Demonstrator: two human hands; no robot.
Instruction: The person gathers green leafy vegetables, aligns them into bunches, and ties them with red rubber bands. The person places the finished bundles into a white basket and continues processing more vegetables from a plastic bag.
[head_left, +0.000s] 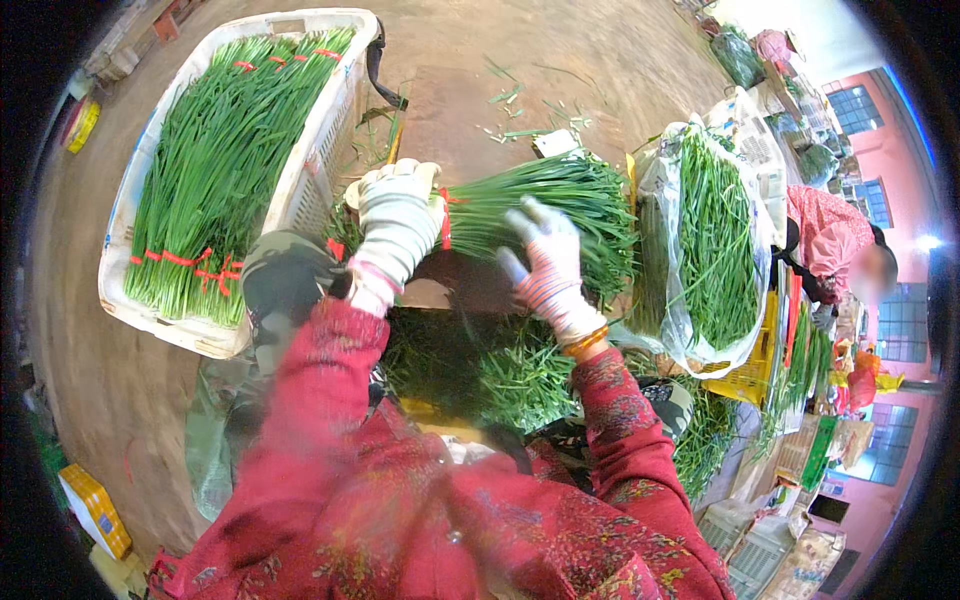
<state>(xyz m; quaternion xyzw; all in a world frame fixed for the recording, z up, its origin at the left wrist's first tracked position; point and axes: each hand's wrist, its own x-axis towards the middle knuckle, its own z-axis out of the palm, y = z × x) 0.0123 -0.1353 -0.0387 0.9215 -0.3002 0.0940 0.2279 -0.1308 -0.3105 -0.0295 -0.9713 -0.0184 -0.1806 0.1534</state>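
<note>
A bundle of long green leafy stalks, perhaps garlic chives (540, 199), lies across a low brown board (450, 112), bound near its left end by a red tie (445, 217). My left hand (401, 202), in a pale knitted glove, is closed around the bundle's left end, beside the tie. Over the near side of the leaves is my right hand (547, 259), in a striped glove, with its fingers apart and slightly blurred. Whether its fingertips touch the leaves I cannot tell. Cut leaf scraps (510, 112) are strewn on the board's far part.
At left stands a white plastic crate (300, 180) of red-tied bundles. A clear plastic bag (675, 247) of loose greens stands right of the board. Loose greens (525, 375) lie below the board's near edge. Farther right, a co-worker (825, 240) bends near a yellow crate (742, 367).
</note>
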